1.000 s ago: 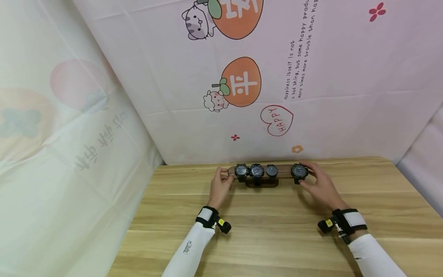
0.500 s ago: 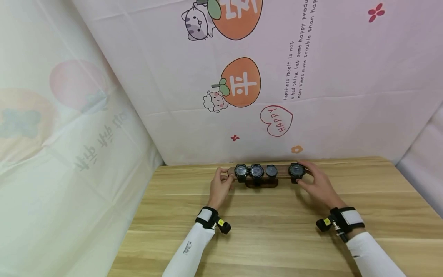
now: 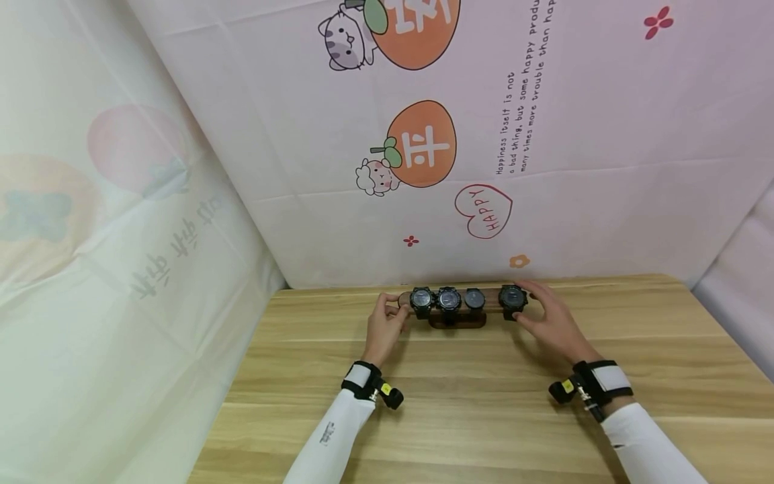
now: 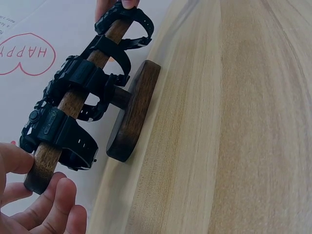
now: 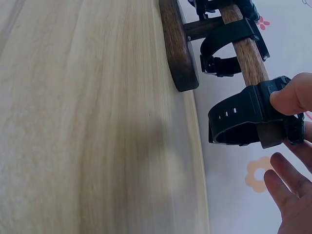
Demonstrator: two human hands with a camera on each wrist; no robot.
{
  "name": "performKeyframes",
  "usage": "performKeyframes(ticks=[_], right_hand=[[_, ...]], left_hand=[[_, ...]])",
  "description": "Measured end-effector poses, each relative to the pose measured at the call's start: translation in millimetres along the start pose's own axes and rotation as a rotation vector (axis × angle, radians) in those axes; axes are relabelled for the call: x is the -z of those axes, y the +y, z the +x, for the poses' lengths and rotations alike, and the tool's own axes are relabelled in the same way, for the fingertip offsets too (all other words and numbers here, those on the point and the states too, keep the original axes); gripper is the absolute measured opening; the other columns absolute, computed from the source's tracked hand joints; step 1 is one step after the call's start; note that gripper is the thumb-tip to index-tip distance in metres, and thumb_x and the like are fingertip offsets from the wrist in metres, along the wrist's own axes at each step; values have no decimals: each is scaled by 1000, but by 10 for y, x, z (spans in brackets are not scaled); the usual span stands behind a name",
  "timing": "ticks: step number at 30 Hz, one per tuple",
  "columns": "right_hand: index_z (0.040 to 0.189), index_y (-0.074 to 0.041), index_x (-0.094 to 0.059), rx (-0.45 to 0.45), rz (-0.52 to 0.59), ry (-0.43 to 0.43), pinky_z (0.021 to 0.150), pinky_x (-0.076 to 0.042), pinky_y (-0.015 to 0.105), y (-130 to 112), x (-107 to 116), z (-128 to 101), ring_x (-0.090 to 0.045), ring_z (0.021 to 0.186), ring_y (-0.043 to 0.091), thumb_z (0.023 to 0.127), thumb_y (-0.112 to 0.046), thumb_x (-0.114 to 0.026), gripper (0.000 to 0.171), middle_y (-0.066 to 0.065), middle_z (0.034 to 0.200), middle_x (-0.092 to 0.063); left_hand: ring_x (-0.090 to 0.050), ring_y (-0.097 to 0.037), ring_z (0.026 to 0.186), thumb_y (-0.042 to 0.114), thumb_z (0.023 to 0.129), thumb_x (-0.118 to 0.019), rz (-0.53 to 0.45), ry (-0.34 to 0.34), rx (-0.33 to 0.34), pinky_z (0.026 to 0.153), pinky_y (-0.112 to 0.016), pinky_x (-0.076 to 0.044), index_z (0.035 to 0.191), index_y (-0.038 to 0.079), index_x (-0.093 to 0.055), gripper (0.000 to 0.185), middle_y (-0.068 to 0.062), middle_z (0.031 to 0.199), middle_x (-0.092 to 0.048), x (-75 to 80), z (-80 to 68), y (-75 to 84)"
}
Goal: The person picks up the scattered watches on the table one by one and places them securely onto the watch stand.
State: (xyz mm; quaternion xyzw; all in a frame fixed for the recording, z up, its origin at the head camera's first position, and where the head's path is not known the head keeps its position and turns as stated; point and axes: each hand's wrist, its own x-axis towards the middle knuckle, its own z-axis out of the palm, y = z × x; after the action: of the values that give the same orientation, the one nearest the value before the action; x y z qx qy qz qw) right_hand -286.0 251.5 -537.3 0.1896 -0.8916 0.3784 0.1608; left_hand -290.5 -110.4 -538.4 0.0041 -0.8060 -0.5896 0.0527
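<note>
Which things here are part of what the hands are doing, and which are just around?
In use: dark wooden watch stand; four black wristwatches, rightmost; left hand; right hand.
Just around: light wooden table; pink cartoon-printed cloth backdrop.

- the watch faces (image 3: 449,298) are way too small in the head view, can't read any dial
- right hand (image 3: 553,321) covers the right end of the wooden bar (image 3: 491,300), and its fingers past the outer watch (image 3: 512,296) are hidden behind the watch
- left wrist view chops the left hand (image 4: 36,204) at the bottom-left corner, only fingertips show
- right wrist view cuts the top two watches at the upper edge, and the right hand runs off the right side
- the stand's base (image 3: 457,320) is mostly hidden under the watches from the head view
</note>
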Motion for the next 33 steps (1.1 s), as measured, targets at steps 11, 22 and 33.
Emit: performKeyframes(ticks=[11, 22, 33], right_hand=[[152, 4, -50, 23, 15, -3, 109, -43, 72, -67, -50, 35, -47, 139, 52, 89, 0, -80, 70, 31, 153, -51], [152, 0, -52, 41, 18, -1, 112, -37, 78, -30, -100, 58, -46, 140, 55, 88, -2, -81, 70, 30, 152, -53], [154, -2, -51, 28, 17, -27, 114, -36, 77, -95, -144, 83, -45, 142, 53, 90, -4, -80, 70, 28, 154, -52]], left_hand=[[-76, -44, 83, 28, 106, -67, 1, -1, -7, 69, -44, -63, 130, 13, -60, 29, -8, 97, -76, 3, -8, 0], [-75, -45, 84, 30, 106, -67, 15, -8, -9, 62, -27, -55, 130, 15, -60, 29, -7, 98, -77, 8, -4, 4], [-75, -44, 82, 27, 106, -67, -6, -2, -20, 62, -30, -57, 130, 12, -60, 29, -9, 97, -76, 8, 6, -14]])
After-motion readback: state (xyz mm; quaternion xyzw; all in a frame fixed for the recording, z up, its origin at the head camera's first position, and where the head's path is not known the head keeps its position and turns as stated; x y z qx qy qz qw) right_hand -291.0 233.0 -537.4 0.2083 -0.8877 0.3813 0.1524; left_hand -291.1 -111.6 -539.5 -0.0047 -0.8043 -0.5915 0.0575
